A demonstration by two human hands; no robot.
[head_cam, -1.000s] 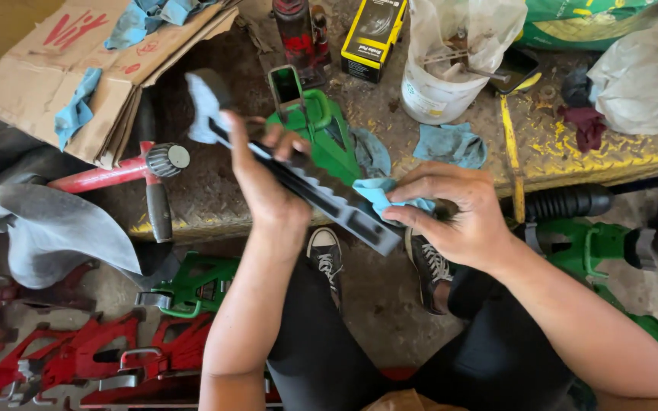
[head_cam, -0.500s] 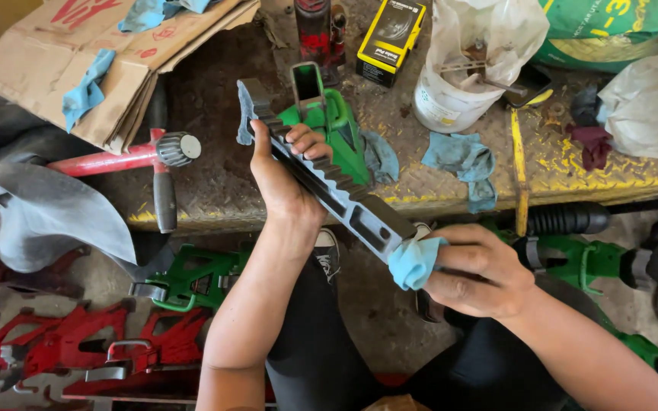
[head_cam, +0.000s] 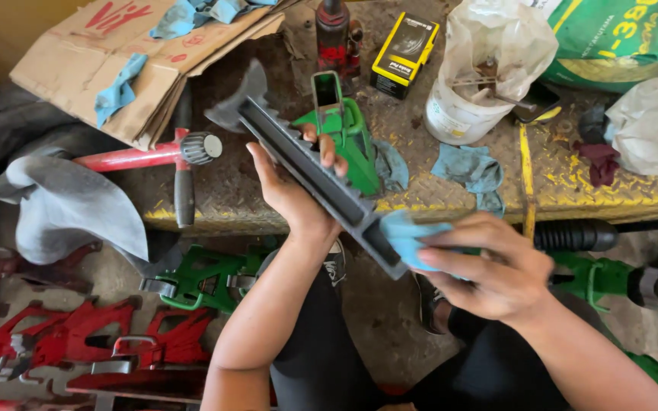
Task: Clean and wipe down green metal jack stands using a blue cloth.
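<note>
the green sack is cut off by the top edge, its far end unseen.

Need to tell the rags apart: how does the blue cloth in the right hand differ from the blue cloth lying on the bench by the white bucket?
The held blue cloth is bunched in the right hand against the grey toothed bar. The bench cloth lies loose, spread out and untouched. Held one looks brighter, the bench one duller. Both are small blue rags.

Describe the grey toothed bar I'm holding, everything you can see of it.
The toothed bar is dark grey, apparently metal, long and straight, with ratchet teeth along one edge and a saddle-shaped head at its far end. It slants from upper left to lower right above the bench. The left hand grips its middle; the right hand presses a blue cloth around its near end.
</note>
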